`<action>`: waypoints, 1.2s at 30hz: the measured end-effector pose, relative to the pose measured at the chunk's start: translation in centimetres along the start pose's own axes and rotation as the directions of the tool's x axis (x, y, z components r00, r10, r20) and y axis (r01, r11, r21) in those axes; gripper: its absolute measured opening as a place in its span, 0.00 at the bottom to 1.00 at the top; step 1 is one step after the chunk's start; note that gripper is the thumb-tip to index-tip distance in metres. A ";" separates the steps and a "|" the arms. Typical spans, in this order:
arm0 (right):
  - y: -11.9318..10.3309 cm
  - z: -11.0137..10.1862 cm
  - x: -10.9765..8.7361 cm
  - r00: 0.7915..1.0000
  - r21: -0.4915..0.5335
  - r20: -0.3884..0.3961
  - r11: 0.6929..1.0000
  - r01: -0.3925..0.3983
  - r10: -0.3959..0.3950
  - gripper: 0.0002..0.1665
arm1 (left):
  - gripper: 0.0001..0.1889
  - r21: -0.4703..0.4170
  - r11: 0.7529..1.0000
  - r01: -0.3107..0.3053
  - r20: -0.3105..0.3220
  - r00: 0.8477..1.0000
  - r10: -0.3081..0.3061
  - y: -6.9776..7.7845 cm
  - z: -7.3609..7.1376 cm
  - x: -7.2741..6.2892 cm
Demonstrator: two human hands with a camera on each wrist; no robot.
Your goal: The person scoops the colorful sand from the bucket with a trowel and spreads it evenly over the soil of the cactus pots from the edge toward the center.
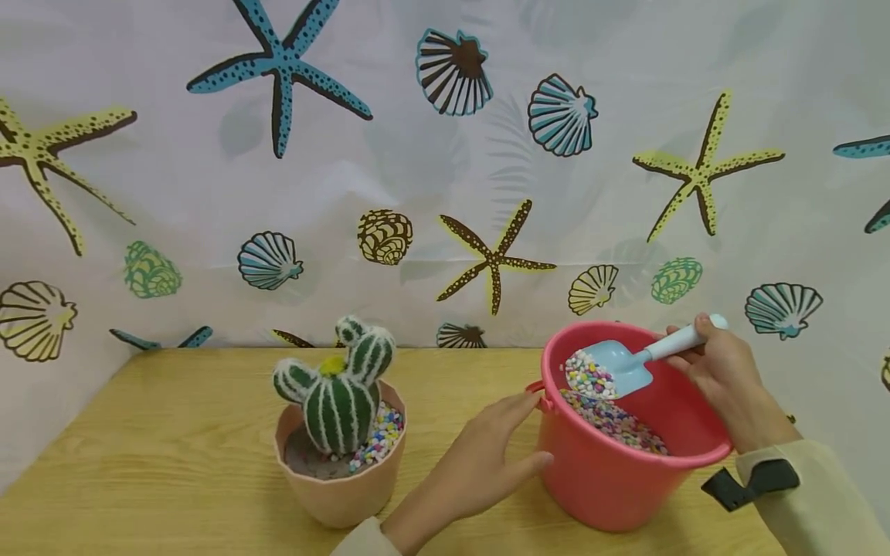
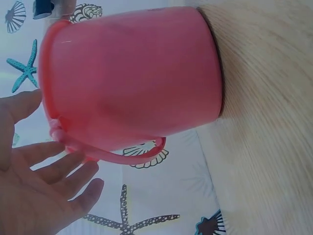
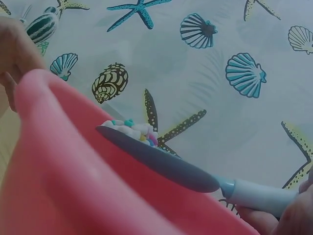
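My right hand (image 1: 723,374) grips the pale handle of a light blue toy shovel (image 1: 629,369) over the mouth of a red bucket (image 1: 612,494). Colourful pebbles (image 1: 589,377) fill the front of the blade; in the right wrist view they form a small heap (image 3: 132,131) on it. More mixed pebbles lie inside the bucket. At the bucket's left side is my left hand (image 1: 480,459), its fingers extended and the fingertips near the rim and handle joint. The left wrist view shows those fingers (image 2: 58,166) loosely spread beside the bucket's hanging red handle (image 2: 132,159).
A pinkish pot (image 1: 348,498) with a knitted green cactus (image 1: 341,413) stands left of the bucket; grey filling and some colourful pebbles surround its base. Both containers stand on a wooden table (image 1: 139,448). Behind hangs a white cloth (image 1: 334,177) printed with starfish and shells.
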State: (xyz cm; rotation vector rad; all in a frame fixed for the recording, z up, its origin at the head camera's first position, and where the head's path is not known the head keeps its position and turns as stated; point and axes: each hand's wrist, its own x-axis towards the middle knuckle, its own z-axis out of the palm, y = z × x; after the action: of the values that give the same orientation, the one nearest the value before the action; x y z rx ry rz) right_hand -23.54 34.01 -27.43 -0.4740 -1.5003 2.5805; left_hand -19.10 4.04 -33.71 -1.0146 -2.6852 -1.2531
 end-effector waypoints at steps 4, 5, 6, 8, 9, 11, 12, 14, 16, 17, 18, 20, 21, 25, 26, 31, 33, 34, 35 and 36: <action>-0.1 -0.2 -0.2 1.000 0.030 0.008 1.000 -0.010 0.009 0.35 | 0.26 0.038 0.999 -0.011 0.030 1.000 0.010 0.2 -0.9 -1.6; -0.1 -0.2 -0.2 1.000 0.031 0.012 0.999 -0.008 0.008 0.36 | 0.25 0.041 0.999 -0.014 0.035 0.999 0.012 0.2 -1.2 -1.9; -0.1 -0.3 0.0 1.000 0.023 0.014 1.000 -0.001 0.001 0.37 | 0.23 0.045 0.999 -0.015 0.040 0.999 0.013 0.3 -1.5 -2.3; -0.1 -0.5 0.3 1.000 -0.004 0.011 1.000 0.017 -0.016 0.40 | 0.21 0.048 0.998 -0.028 0.048 0.999 0.026 0.3 -2.0 -3.1; 0.0 -0.6 0.6 0.999 -0.020 0.016 0.999 0.030 -0.029 0.42 | 0.20 0.053 0.998 -0.034 0.047 0.998 0.031 0.2 -2.4 -3.5; 0.2 -0.8 1.2 0.998 -0.059 0.022 0.997 0.053 -0.052 0.44 | 0.19 0.067 0.997 -0.027 0.048 0.999 0.024 0.1 -3.2 -4.3; 0.3 -1.0 1.6 0.998 -0.070 0.024 0.996 0.063 -0.062 0.44 | 0.18 0.067 0.997 -0.028 0.042 0.999 0.025 0.0 -3.7 -4.7; 0.5 -1.4 2.2 0.998 -0.039 0.029 0.997 0.065 -0.064 0.43 | 0.16 0.064 0.998 -0.030 0.016 0.999 0.029 -0.2 -4.6 -5.5; 0.6 -1.9 2.8 0.998 0.015 0.030 0.998 0.059 -0.060 0.41 | 0.14 0.064 0.997 -0.038 -0.021 0.999 0.040 -0.5 -5.3 -6.2; 0.6 -2.2 3.1 0.998 0.058 0.026 0.997 0.051 -0.052 0.40 | 0.12 0.062 0.997 -0.048 -0.040 0.998 0.050 -0.7 -5.6 -6.5; 0.7 -2.5 3.4 0.999 0.090 0.022 0.995 0.046 -0.049 0.39 | 0.11 0.061 0.997 -0.051 -0.056 0.997 0.055 -0.9 -5.8 -6.8; 0.8 -2.9 3.8 0.999 0.138 0.014 0.990 0.038 -0.040 0.39 | 0.09 0.069 0.996 -0.057 -0.083 0.995 0.063 -1.3 -6.2 -7.4; 0.8 -3.1 4.0 0.999 0.144 0.017 0.989 0.039 -0.042 0.39 | 0.09 0.074 0.996 -0.059 -0.092 0.994 0.066 -1.5 -6.3 -7.7; 0.8 -3.2 4.5 0.999 0.146 0.028 0.989 0.035 -0.040 0.44 | 0.08 0.097 0.994 -0.041 -0.134 0.989 0.054 -2.2 -7.0 -8.7; 0.8 -3.1 4.6 0.999 0.148 0.032 0.988 0.035 -0.040 0.45 | 0.08 0.105 0.994 -0.043 -0.146 0.988 0.058 -2.4 -7.2 -9.0; 0.6 -1.7 3.9 1.000 0.125 0.016 0.992 0.025 -0.027 0.43 | 0.07 0.123 0.990 -0.064 -0.191 0.978 0.087 -3.4 -8.8 -10.2; 0.4 -0.4 2.8 1.000 0.123 0.021 0.992 0.013 -0.016 0.41 | 0.07 0.128 0.991 -0.046 -0.208 0.976 0.072 -3.7 -9.5 -10.6; 0.3 0.4 2.2 1.000 0.123 0.027 0.992 0.007 -0.011 0.41 | 0.07 0.125 0.992 -0.031 -0.216 0.975 0.058 -3.9 -9.8 -10.8; 0.2 1.3 1.4 0.999 0.123 0.032 0.992 0.002 -0.005 0.41 | 0.06 0.126 0.992 -0.021 -0.228 0.972 0.050 -4.1 -10.1 -11.1; 0.2 2.1 0.8 0.999 0.127 0.042 0.992 -0.004 -0.001 0.40 | 0.06 0.127 0.992 -0.006 -0.244 0.969 0.037 -4.2 -10.4 -11.3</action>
State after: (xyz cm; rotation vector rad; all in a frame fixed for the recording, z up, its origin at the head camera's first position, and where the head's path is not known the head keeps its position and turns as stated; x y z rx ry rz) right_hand -24.94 32.39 -26.82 -0.4091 -1.3374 2.6818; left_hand -15.11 -11.34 -32.59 -0.8114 -2.5202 -1.1074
